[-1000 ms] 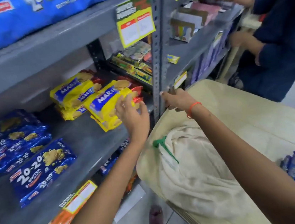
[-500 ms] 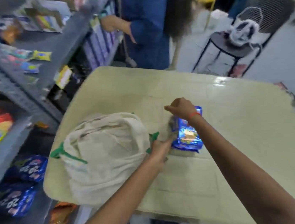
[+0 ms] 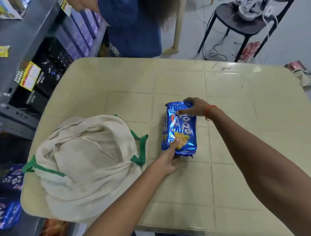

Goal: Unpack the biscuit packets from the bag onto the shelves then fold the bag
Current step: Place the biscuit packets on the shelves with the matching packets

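A stack of blue 20-20 biscuit packets (image 3: 180, 126) lies on the beige table (image 3: 249, 126). My left hand (image 3: 170, 158) grips its near end, thumb on top. My right hand (image 3: 196, 108), with a red thread on the wrist, holds its far end from above. A cream cloth bag (image 3: 86, 165) with green handles sits slumped on the table's left side, just left of the packets. More blue 20-20 packets (image 3: 3, 213) lie on the grey shelf at the lower left.
Grey metal shelves (image 3: 2, 109) run along the left with assorted goods and a yellow price tag (image 3: 28, 75). A person in blue (image 3: 130, 19) stands beyond the table at the shelves. A black stool (image 3: 241, 23) with a white object stands at the back right.
My left hand left the yellow packets on the shelf and my view swung right to the table. Both hands have now closed on the blue packets beside the bag.
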Available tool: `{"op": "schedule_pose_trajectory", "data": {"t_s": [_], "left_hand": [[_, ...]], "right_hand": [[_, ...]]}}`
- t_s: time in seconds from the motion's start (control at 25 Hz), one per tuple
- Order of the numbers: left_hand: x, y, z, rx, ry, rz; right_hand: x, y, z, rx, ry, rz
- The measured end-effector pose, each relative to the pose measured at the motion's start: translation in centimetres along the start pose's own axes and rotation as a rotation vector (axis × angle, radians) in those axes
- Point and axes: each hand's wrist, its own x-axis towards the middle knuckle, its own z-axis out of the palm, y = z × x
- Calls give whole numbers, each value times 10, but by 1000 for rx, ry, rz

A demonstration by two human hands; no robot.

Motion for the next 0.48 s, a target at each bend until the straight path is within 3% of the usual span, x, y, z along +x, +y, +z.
{"op": "schedule_pose_trajectory", "data": {"t_s": [0.28, 0.48], "left_hand": [[8, -1, -17, -128, -9, 4], [1, 10, -48, -65, 24, 75]], "right_hand": [[18, -6, -7, -50, -181, 66], [-5, -12, -3, 70, -187, 100]]}}
